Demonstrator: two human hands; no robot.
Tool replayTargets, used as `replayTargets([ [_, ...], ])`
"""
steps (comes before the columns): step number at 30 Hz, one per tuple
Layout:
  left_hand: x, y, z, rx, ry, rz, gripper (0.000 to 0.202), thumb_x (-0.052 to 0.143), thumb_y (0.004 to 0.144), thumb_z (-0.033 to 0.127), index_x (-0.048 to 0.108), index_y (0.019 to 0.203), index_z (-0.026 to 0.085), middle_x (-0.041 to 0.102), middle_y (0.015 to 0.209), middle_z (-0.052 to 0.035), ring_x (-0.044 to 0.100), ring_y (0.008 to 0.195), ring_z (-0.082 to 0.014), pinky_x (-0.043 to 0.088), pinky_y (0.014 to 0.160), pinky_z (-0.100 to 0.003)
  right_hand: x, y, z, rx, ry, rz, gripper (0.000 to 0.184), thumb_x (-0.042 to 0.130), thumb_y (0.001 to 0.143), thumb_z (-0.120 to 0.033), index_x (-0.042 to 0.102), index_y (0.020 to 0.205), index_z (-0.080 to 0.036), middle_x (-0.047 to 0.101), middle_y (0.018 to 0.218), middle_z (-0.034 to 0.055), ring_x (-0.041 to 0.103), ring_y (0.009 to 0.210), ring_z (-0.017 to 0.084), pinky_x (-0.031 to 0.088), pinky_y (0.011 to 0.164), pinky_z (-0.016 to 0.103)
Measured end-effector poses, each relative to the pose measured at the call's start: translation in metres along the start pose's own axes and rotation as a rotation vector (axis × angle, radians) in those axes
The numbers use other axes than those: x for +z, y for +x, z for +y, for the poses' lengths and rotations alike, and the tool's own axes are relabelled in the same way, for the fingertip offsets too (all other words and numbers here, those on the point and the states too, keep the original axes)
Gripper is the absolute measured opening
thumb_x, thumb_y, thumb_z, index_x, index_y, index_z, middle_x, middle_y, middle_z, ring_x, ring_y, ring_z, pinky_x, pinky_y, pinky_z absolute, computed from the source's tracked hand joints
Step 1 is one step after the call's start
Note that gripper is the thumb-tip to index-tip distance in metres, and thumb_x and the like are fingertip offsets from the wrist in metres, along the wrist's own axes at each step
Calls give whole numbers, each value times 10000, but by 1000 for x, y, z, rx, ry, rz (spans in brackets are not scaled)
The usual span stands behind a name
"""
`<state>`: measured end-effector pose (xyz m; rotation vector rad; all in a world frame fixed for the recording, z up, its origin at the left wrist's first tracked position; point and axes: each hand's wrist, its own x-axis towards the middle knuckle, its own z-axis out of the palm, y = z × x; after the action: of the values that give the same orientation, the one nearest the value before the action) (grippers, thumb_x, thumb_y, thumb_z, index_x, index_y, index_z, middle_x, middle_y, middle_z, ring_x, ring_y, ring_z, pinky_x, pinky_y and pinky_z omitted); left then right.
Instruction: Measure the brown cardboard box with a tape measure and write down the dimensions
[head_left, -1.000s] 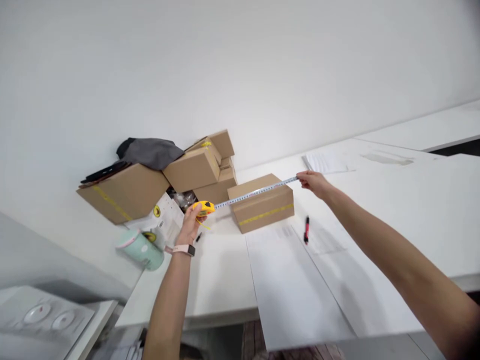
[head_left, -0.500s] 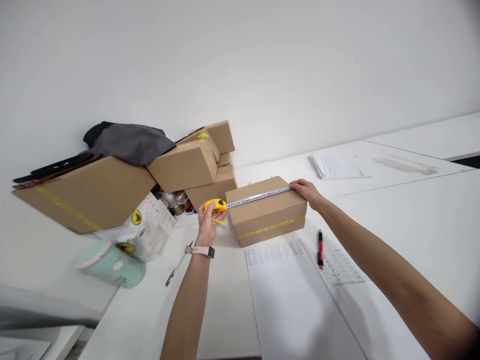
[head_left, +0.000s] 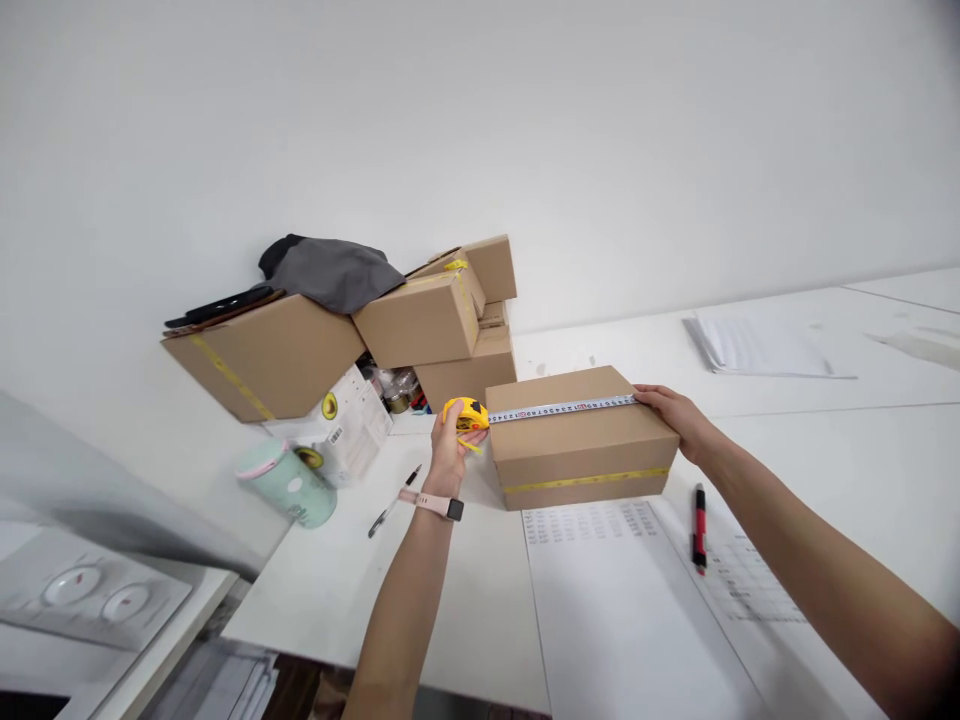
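Note:
A brown cardboard box with a yellow tape stripe lies on the white table. A white measuring tape blade is stretched along its top, left to right. My left hand, with a watch on the wrist, is closed round the yellow tape measure case at the box's left end. My right hand pinches the blade's end against the box's right top edge.
Behind stand several stacked cardboard boxes with a grey cloth on them, a mint green cup, and a white carton. A printed sheet, a red pen, a dark pen and a paper stack lie on the table.
The tape came down from above the box to lie along its top. Both hands lowered with it, and the blade is pulled to the box's length. The camera shifted.

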<state>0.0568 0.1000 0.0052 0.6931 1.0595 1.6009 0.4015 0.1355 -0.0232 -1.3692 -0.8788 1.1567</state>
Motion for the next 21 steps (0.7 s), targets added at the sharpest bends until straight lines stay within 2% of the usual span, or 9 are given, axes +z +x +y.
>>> replayTargets([
  [8, -10, -22, 9, -39, 82, 51, 496, 807, 716, 494, 628, 1043, 167, 744, 837, -78, 754, 717, -255, 607, 713, -392, 5, -8, -10, 50, -17, 21, 215, 729, 731, -261, 735, 938, -205, 737, 1032, 79, 654, 763, 176, 499, 532, 233],
  [14, -12, -21, 8, -31, 112, 43, 525, 793, 718, 518, 636, 1070, 162, 748, 854, -81, 753, 727, -248, 604, 696, -373, 5, -5, -6, 61, 16, 35, 210, 751, 727, -263, 741, 929, -205, 732, 995, 65, 642, 738, 155, 501, 524, 214],
  [21, -14, -18, 9, -23, 129, 25, 508, 807, 692, 515, 646, 1032, 173, 750, 879, -73, 746, 762, -242, 610, 708, -376, 1, 1, 0, 35, -64, 78, 215, 783, 690, -318, 757, 864, -197, 747, 914, 70, 653, 732, 177, 495, 514, 236],
])
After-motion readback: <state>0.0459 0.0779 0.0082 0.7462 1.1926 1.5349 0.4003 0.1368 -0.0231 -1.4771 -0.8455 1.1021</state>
